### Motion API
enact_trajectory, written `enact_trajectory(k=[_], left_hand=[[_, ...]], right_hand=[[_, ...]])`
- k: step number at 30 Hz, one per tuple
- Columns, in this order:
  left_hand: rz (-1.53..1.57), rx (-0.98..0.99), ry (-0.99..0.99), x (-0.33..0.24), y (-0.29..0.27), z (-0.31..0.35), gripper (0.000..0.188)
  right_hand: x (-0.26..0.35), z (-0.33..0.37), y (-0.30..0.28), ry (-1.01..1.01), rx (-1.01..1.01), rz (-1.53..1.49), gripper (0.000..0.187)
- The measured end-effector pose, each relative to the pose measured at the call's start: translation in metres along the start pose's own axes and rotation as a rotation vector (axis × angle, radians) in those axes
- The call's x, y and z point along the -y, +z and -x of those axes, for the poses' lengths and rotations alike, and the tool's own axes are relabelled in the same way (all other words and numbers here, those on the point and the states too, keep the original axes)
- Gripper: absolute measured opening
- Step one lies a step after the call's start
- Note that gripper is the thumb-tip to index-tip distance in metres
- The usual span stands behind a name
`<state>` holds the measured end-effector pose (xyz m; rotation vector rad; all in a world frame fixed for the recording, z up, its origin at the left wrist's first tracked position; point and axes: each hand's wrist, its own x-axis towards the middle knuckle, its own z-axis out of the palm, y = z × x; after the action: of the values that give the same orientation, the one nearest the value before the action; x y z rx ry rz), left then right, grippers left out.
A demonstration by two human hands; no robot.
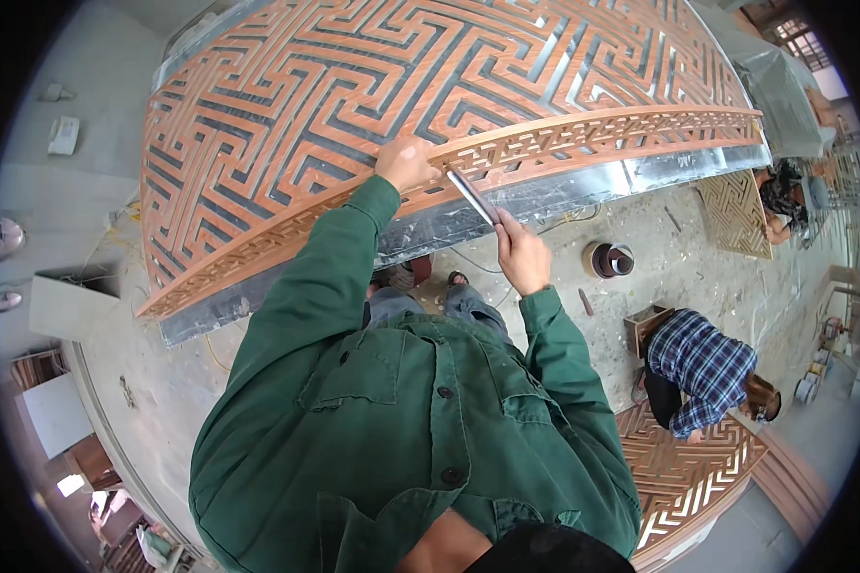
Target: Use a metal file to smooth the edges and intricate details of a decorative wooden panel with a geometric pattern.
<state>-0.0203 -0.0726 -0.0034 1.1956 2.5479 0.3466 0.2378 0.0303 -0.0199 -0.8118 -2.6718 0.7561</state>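
Your right fingers [507,229] grasp the tool [473,198], aimed ten-thirty at the strip [526,141]; nearer it, your left fingers [426,157] curl, hold unclear.

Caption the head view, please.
Left hand at a wooden lattice strip; right hand holding a flat grey tool toward it.

We lose the far side of the large reddish-brown wooden lattice panel [430,67] past the upper edge. The left hand's [406,162] fingertips are out of our sight, and we cannot tell what they grip. The right hand [524,258] hides the near end of the long, flat grey bar [472,196]. A green cloth jacket [401,430] covers part of our second brown lattice panel [707,463].
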Motion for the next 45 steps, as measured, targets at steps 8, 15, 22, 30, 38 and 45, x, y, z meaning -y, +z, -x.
enact_trajectory(k=[8, 15, 22, 30, 38, 45], left_hand=[[-0.017, 0.000, 0.020, -0.001, -0.006, -0.001, 0.043], [-0.010, 0.017, -0.003, 0.000, -0.002, 0.003, 0.041], [-0.034, -0.110, 0.041, 0.004, 0.005, 0.001, 0.043], [0.086, -0.249, 0.100, -0.012, 0.002, 0.015, 0.039], [-0.091, -0.164, 0.126, -0.020, 0.004, 0.033, 0.037], [0.101, -0.143, 0.136, -0.009, -0.002, 0.021, 0.032]], right_hand=[[-0.004, -0.023, -0.019, -0.223, -0.043, 0.240, 0.034], [-0.043, -0.038, -0.001, -0.350, -0.085, 0.285, 0.041], [-0.029, -0.032, 0.015, -0.197, -0.039, 0.115, 0.044], [-0.010, -0.028, -0.001, -0.241, 0.208, 0.200, 0.077], [0.025, -0.046, 0.050, -0.172, 0.101, 0.166, 0.069], [0.011, -0.013, 0.056, -0.139, 0.077, 0.216, 0.081]])
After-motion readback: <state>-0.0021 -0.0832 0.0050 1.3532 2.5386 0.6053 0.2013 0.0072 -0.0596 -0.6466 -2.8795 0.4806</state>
